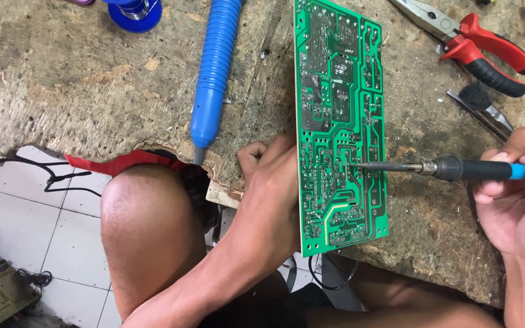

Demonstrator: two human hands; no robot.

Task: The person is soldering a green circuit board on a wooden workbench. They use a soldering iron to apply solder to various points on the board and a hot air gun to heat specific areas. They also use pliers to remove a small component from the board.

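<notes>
Holding the green circuit board (pixel 340 121) from behind, the left hand (pixel 271 182) is closed on its left long edge, with the fingers curled around that edge and partly hidden by the board. The board is a flat, thin rectangle, glossy green with many pale solder traces and small shiny points, and it stands on its edge, tilted a little. Its long axis runs away from the person, from the near table (pixel 92 91) edge toward the far side. The right hand (pixel 521 200) is well apart from the left, at the right of the board, and its fingers are clamped on the blue handle of a soldering iron (pixel 445 168). The iron is long and thin, with a black collar and a dark metal tip; its long axis lies almost level and points left, toward the left hand, and the tip touches the copper side of the board near its middle.

The table is rough, worn wood with a broken, crumbly near edge. Beyond the left hand lies a blue ribbed desoldering pump (pixel 214 73), a plastic cylinder with its nozzle toward the person. Beyond the right hand lie pliers (pixel 481 48) with red and black handles, and just near this hand a small black brush (pixel 481 103). Under the table, a bare knee (pixel 144 231) shows above white floor tiles (pixel 31 206).
</notes>
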